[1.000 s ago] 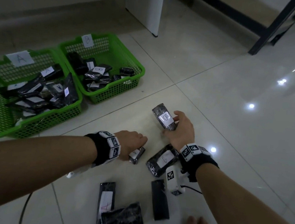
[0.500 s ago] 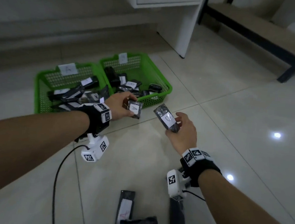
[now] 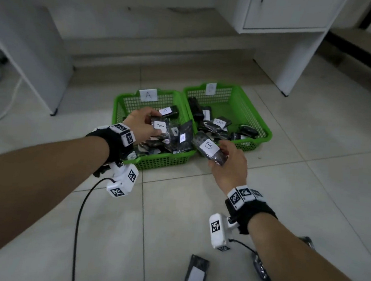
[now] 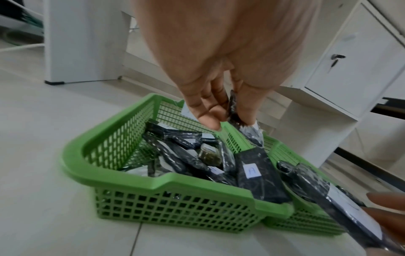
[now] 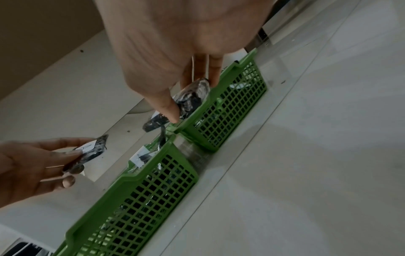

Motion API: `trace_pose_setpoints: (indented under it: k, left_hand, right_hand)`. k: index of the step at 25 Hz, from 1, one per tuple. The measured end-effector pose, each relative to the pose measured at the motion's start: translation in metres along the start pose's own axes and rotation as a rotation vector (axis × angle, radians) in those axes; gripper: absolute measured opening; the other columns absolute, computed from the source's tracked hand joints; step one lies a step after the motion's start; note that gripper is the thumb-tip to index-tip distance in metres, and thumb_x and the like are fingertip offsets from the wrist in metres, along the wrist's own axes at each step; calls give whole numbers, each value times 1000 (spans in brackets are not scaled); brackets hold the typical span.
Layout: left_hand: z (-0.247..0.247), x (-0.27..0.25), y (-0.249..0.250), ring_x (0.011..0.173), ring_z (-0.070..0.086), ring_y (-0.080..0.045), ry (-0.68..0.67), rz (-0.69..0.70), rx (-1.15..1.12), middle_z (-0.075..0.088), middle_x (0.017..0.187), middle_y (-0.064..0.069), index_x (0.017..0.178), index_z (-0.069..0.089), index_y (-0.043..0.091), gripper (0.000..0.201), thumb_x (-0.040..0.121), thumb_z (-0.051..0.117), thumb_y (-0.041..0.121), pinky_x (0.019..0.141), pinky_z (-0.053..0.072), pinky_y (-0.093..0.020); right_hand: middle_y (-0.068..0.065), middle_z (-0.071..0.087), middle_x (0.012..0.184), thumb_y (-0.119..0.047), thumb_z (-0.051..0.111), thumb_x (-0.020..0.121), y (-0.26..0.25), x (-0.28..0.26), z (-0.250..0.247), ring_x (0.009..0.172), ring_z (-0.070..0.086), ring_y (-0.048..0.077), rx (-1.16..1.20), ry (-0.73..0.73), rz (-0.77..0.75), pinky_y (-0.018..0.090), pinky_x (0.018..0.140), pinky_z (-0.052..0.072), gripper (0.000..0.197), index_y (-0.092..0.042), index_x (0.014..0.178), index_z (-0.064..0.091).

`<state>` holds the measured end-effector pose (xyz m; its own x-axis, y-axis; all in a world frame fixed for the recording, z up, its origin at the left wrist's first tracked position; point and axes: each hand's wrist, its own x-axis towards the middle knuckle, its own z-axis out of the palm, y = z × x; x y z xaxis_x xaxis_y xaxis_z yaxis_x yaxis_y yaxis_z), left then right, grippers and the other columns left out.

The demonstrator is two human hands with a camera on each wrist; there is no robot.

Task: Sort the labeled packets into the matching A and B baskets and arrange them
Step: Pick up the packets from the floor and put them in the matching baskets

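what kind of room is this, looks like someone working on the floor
Probably an office or workroom floor, not a proper workbench. The two green baskets sit straight on pale glossy floor tiles, a white cabinet with a lockable door stands behind them, and a white desk leg is at the left.

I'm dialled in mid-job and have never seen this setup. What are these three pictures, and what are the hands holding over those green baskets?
No machine here: a person sorts with bare hands, wearing cameras. The wide picture comes from a head camera looking down; the other two look along each wrist at the fingers. On the tiled floor stand two green baskets side by side, basket A and basket B, both holding black packets. The left hand pinches packet A over basket A. The right hand holds packet B at basket B's near rim. More loose packets lie on the floor near the person.
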<state>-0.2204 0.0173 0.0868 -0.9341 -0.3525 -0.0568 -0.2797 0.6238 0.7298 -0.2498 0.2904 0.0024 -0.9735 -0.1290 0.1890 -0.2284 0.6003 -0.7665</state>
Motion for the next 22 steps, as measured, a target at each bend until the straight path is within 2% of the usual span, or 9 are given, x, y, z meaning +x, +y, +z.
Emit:
trace_pose_setpoints:
  k: [2,5,8,12,15,16,18,20,22]
  left_hand:
    - [-8,1,-14,87,68,-20,14,-54,-4,71,99,-2,119,65,22,44,78,79,13,77,58,-32]
    - [-11,5,-40,83,71,-20,-69,-95,127,73,98,-1,119,67,20,38,82,76,19,79,60,-36]
    - [-4,11,-56,80,73,-19,-86,-110,98,74,97,-1,118,68,19,33,86,74,20,79,61,-37]
    - [19,25,-48,85,71,-18,-45,-71,19,71,104,0,120,67,23,35,87,73,25,77,59,-30]
    - [47,28,-47,89,67,-17,-107,-64,134,65,107,4,118,66,28,36,83,73,21,72,56,-25]
    - [55,28,-49,98,64,-20,-109,-56,254,62,112,4,118,65,30,40,79,72,21,79,55,-27]
    - [64,28,-46,121,50,-27,-51,34,518,51,130,-1,122,60,27,49,74,68,23,99,47,-41]
    - [67,28,-35,139,34,-28,-22,283,576,33,151,-3,139,46,24,61,80,61,21,114,34,-51]
    - [71,27,-21,151,14,-22,-124,537,610,11,164,6,152,26,34,67,90,50,24,119,16,-53]
  right_hand:
    - [1,66,105,-18,77,77,-10,9,7,106,55,22,-45,-14,-35,30,87,44,51,-25,125,62]
    - [11,63,105,-21,74,81,-17,34,12,104,53,27,-100,56,-41,27,78,36,43,-20,123,64]
    - [12,64,105,-24,73,83,-19,65,11,103,52,28,-136,62,-55,31,81,41,40,-17,121,64]
    - [-4,54,95,-23,77,85,-22,94,15,103,54,29,-215,61,-53,40,89,49,36,-16,118,65]
    - [2,63,105,-22,80,79,-12,97,27,105,55,29,-293,-50,-69,39,87,49,36,-18,111,64]
    - [1,63,106,-24,81,78,-6,95,30,104,55,26,-281,-81,-72,37,85,48,37,-20,110,63]
    - [-4,58,105,-29,82,78,2,92,35,101,50,18,-229,-70,-82,33,85,44,37,-20,108,63]
    - [-1,57,104,-28,79,80,5,90,38,101,53,20,-169,-7,-102,33,85,45,31,-19,105,66]
    - [5,58,107,-25,76,82,6,91,38,104,57,27,-144,12,-112,33,86,47,26,-16,106,68]
